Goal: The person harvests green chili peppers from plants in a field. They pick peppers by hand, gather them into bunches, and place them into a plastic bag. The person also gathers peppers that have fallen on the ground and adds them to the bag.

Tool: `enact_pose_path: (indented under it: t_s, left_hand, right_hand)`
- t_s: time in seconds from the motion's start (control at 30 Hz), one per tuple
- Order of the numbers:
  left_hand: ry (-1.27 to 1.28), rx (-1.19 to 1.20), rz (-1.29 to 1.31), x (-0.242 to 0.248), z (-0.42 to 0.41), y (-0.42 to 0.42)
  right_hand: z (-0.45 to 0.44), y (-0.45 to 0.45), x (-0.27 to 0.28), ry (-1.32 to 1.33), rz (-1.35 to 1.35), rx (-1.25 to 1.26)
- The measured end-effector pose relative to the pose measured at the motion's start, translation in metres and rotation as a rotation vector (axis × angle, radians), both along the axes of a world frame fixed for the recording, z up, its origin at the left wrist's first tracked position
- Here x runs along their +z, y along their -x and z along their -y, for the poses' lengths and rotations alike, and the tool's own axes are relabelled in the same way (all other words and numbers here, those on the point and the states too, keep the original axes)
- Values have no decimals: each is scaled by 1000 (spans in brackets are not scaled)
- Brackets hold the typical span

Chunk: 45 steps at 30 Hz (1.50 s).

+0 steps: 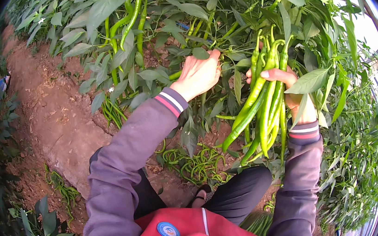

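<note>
My right hand (285, 76) is wrapped around a thick bunch of long green chili peppers (261, 109), thumb across the front. Their stems point up and their tips hang down. My left hand (199, 73) reaches into the leaves of a pepper plant (176, 37), fingers curled near a stem. A leaf and the hand itself hide the fingertips, so what they touch cannot be made out. Up and to the left of that hand, more long green peppers (132, 17) hang on the plant.
Picked-looking green peppers lie in a pile (194, 163) on the soil before my legs. Smaller heaps lie at the left (62, 191) and under the leaves (113, 111). A bare dirt path (54, 105) runs along the left. Dense foliage and curved frame poles (374, 23) stand at the right.
</note>
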<state>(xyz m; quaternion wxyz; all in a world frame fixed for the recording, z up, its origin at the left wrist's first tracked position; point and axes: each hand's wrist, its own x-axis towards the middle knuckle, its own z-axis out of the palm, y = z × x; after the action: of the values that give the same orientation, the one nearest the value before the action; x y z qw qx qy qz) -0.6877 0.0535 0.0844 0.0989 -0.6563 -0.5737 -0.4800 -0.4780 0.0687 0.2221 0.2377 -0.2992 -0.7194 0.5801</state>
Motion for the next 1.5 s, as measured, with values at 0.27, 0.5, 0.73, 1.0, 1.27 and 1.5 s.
enact_pose_path:
  t_s: [0.27, 0.5, 0.73, 1.0, 1.27, 1.5]
  left_hand:
    - [218, -25, -320, 17, 19, 36]
    - [440, -545, 177, 55, 97, -4]
    - [655, -267, -150, 46, 101, -12]
    - [347, 81, 29, 46, -6, 86]
    - [290, -159, 323, 37, -40, 71]
    - [346, -158, 313, 52, -36, 59]
  right_hand:
    - [0, 4, 5, 7, 53, 10]
    - [-10, -6, -5, 11, 54, -3]
    - [-16, -14, -4, 38, 52, 26]
    - [-11, -12, 0, -3, 56, 20]
    - [-19, -13, -3, 76, 32, 17]
    - [-12, -8, -2, 18, 40, 22]
